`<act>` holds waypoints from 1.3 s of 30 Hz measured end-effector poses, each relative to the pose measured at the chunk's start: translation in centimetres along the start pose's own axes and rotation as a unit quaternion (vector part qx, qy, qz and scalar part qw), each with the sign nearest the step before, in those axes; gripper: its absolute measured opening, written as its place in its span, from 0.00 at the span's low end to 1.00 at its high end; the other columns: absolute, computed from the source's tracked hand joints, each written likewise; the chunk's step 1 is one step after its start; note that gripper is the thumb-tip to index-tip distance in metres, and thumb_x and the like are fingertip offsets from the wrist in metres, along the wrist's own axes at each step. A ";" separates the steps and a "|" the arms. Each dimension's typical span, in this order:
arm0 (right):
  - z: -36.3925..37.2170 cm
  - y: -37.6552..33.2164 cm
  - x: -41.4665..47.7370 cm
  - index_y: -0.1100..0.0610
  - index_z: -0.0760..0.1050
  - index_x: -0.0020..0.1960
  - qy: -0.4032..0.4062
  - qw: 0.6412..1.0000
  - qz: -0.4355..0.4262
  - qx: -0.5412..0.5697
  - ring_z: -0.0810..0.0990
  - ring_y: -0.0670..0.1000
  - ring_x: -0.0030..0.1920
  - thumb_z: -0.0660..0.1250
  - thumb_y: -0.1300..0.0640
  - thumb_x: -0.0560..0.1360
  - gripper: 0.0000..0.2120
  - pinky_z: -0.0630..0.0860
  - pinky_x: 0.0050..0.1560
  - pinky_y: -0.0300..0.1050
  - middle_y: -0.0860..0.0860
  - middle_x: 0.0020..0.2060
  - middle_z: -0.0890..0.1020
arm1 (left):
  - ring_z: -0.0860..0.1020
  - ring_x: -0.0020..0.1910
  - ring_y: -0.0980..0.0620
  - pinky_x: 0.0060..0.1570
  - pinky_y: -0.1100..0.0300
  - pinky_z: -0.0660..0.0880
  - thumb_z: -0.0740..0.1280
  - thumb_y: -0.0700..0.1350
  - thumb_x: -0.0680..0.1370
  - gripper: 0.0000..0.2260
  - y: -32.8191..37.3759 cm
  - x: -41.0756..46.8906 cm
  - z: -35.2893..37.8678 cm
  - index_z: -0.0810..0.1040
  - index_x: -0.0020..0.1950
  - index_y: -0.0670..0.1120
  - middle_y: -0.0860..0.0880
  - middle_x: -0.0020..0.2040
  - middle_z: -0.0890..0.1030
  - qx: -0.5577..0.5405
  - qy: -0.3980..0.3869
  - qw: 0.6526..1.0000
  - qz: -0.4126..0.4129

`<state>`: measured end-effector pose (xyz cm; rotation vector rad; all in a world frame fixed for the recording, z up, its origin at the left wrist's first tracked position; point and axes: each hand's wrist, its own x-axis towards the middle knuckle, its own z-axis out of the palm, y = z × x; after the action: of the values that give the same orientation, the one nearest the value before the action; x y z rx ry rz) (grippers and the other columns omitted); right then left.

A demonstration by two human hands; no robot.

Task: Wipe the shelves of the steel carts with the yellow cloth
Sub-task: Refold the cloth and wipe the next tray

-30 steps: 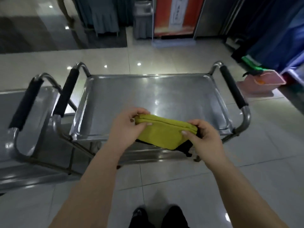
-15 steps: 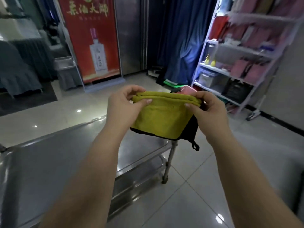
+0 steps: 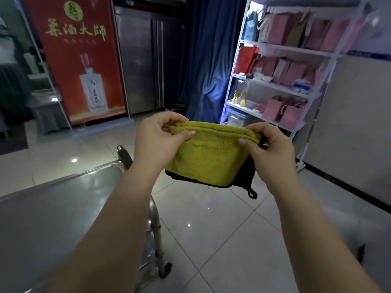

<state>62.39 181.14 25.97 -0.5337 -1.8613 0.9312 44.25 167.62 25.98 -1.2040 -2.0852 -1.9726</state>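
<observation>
1. The left hand (image 3: 157,140) pinches the cloth (image 3: 208,157) at its upper left corner, thumb on the near face.
2. The right hand (image 3: 271,144) pinches the upper right corner the same way.
3. The cloth, folded, yellow with a black underside, hangs in the air between the hands, above the floor (image 3: 211,218).
4. The cart (image 3: 53,208) shelf lies lower left, apart from the cloth.
5. A white rack (image 3: 281,85) of pink bags stands behind.

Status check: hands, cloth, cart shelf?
Left hand and right hand each pinch the top edge of the folded yellow cloth, in the air. Steel cart shelf at lower left, cloth not on it. No obstruction seen between them.
</observation>
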 end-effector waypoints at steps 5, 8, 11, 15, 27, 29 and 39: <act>-1.8 6.7 6.8 0.37 0.78 0.42 -0.029 0.999 0.021 0.010 0.78 0.41 0.44 0.75 0.60 0.70 0.17 0.73 0.45 0.35 0.38 0.41 0.81 | 0.77 0.34 0.62 0.35 0.69 0.75 0.79 0.46 0.66 0.10 -2.3 3.4 7.3 0.82 0.41 0.58 0.60 0.37 0.82 0.035 0.018 0.999 -0.031; -1.3 10.7 10.7 0.38 0.78 0.42 -0.038 0.999 0.033 0.017 0.78 0.38 0.44 0.74 0.61 0.70 0.17 0.70 0.43 0.29 0.37 0.41 0.81 | 0.78 0.37 0.60 0.37 0.67 0.75 0.79 0.48 0.66 0.10 -4.3 6.4 10.6 0.81 0.42 0.58 0.59 0.39 0.83 0.077 0.023 0.996 -0.032; -0.1 14.6 15.1 0.38 0.78 0.42 -0.049 0.998 0.036 0.020 0.79 0.41 0.45 0.74 0.60 0.70 0.16 0.73 0.47 0.35 0.39 0.42 0.82 | 0.78 0.37 0.62 0.37 0.71 0.73 0.79 0.49 0.66 0.10 -6.9 10.5 13.5 0.81 0.42 0.59 0.60 0.39 0.82 0.088 0.028 0.995 -0.044; 2.0 19.7 22.1 0.36 0.78 0.44 -0.050 0.998 0.032 0.019 0.79 0.43 0.47 0.75 0.59 0.70 0.16 0.73 0.48 0.40 0.40 0.44 0.82 | 0.77 0.36 0.65 0.35 0.75 0.70 0.80 0.48 0.65 0.10 -11.1 18.0 17.1 0.82 0.40 0.58 0.61 0.37 0.82 0.065 0.025 0.996 -0.060; 11.7 33.2 46.3 0.34 0.77 0.42 -0.079 0.996 0.037 -0.014 0.77 0.41 0.46 0.74 0.58 0.71 0.18 0.71 0.46 0.35 0.36 0.42 0.79 | 0.78 0.36 0.64 0.37 0.71 0.75 0.80 0.43 0.66 0.11 -24.3 41.7 27.0 0.82 0.43 0.52 0.58 0.37 0.83 0.016 0.058 0.994 -0.096; 14.5 35.8 49.7 0.38 0.78 0.43 -0.097 0.995 0.034 -0.011 0.77 0.41 0.46 0.73 0.58 0.71 0.14 0.70 0.46 0.34 0.39 0.43 0.80 | 0.78 0.36 0.65 0.36 0.73 0.73 0.80 0.43 0.66 0.11 -27.1 44.4 27.4 0.82 0.42 0.52 0.59 0.37 0.82 0.028 0.076 0.992 -0.101; 34.6 45.4 65.8 0.42 0.77 0.47 -0.290 0.955 -0.022 0.057 0.76 0.42 0.49 0.73 0.59 0.72 0.12 0.71 0.50 0.35 0.42 0.45 0.80 | 0.80 0.37 0.62 0.36 0.72 0.74 0.81 0.41 0.63 0.12 -40.9 57.2 22.6 0.83 0.41 0.52 0.56 0.38 0.84 0.089 0.194 0.952 -0.217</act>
<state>0.53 241.90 18.15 -0.1471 -2.3037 1.2506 -7.14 219.89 16.43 -0.3019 -2.3749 -1.9050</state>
